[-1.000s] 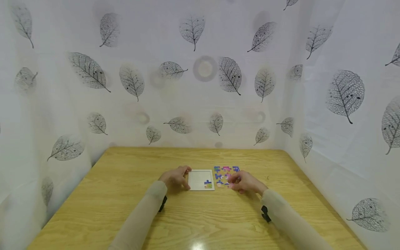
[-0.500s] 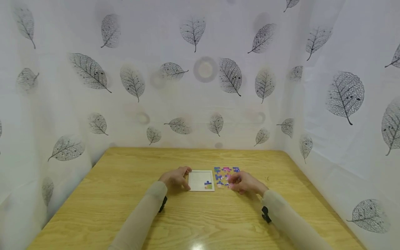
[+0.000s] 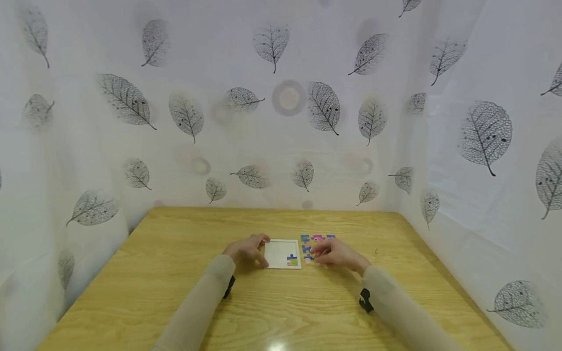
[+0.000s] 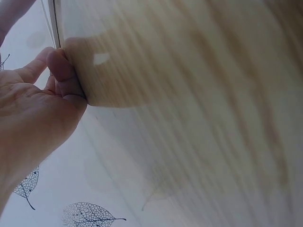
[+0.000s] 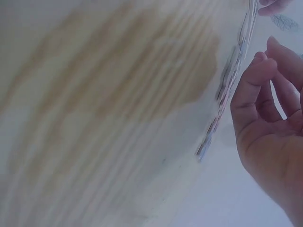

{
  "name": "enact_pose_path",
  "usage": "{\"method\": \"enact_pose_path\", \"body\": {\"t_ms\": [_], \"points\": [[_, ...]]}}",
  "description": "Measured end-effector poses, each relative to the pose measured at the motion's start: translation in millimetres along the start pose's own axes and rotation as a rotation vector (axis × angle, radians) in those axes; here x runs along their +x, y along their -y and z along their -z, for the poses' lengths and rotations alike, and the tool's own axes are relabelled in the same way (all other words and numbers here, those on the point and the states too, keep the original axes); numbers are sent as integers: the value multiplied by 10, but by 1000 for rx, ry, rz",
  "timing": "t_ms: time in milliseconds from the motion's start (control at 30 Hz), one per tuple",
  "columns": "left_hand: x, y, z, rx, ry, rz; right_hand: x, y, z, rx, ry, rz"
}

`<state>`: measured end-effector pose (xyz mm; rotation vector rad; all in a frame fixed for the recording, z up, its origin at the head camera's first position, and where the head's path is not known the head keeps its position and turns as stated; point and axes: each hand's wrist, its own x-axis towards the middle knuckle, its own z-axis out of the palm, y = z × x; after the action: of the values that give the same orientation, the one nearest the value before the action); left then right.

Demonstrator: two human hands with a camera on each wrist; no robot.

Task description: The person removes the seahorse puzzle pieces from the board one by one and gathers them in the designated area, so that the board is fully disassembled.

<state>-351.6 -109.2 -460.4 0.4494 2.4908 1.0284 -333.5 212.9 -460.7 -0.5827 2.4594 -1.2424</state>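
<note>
My left hand (image 3: 247, 249) holds the left side of a white puzzle tray (image 3: 276, 248), fingers at its far corner and thumb at the near one. One purple and green puzzle piece (image 3: 292, 260) lies in the tray's near right corner. To its right are rows of loose jigsaw pieces (image 3: 318, 238), partly hidden by my right hand (image 3: 337, 254). In the right wrist view that hand's thumb (image 5: 260, 71) and fingertips are close together, raised over the table; whether a piece is between them does not show. The left wrist view has the thumb (image 4: 64, 71) at the tray's edge.
The wooden table (image 3: 272, 307) extends on all sides of the tray. White curtains (image 3: 281, 131) with grey leaf prints surround its back and sides. A dark strap (image 3: 365, 300) is on the right wrist.
My right hand has moved left from the near right loose pieces, over the middle ones towards the tray. My left hand and the tray have barely moved.
</note>
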Motion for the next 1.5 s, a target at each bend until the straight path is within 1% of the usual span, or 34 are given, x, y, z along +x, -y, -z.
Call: {"method": "enact_pose_path", "body": {"t_ms": [67, 167, 267, 300, 400, 533, 633, 767, 867, 1033, 1133, 1300, 1367, 1500], "points": [[4, -4, 2, 22, -5, -6, 34, 30, -38, 29, 19, 9], [-5, -16, -2, -16, -7, 24, 78, 92, -96, 38, 38, 37], [-27, -35, -12, -70, -7, 51, 121, 166, -152, 21, 41, 57], [-31, -38, -16, -89, -7, 60, 138, 188, -170, 10, 43, 60], [-33, -45, -25, -102, -13, 71, 191, 243, -219, -54, 42, 62], [-25, -48, -27, -84, -20, 90, 258, 300, -268, -133, 42, 56], [-15, -46, -25, -78, -19, 102, 299, 337, -295, -153, 48, 51], [-6, -40, -21, -80, -19, 99, 338, 369, -329, -133, 80, 47], [0, -36, -18, -63, -18, 86, 359, 375, -357, -146, 95, 50], [12, -20, -22, -42, -16, 74, 380, 379, -393, -223, 88, 61], [8, -10, -30, -50, -15, 73, 392, 382, -409, -250, 83, 59], [-4, -13, -37, -95, -19, 78, 416, 389, -423, -256, 81, 48], [-2, -13, -36, -94, -19, 80, 424, 396, -426, -250, 89, 41], [3, -10, -26, -63, -16, 75, 448, 407, -425, -254, 105, 55]]}}
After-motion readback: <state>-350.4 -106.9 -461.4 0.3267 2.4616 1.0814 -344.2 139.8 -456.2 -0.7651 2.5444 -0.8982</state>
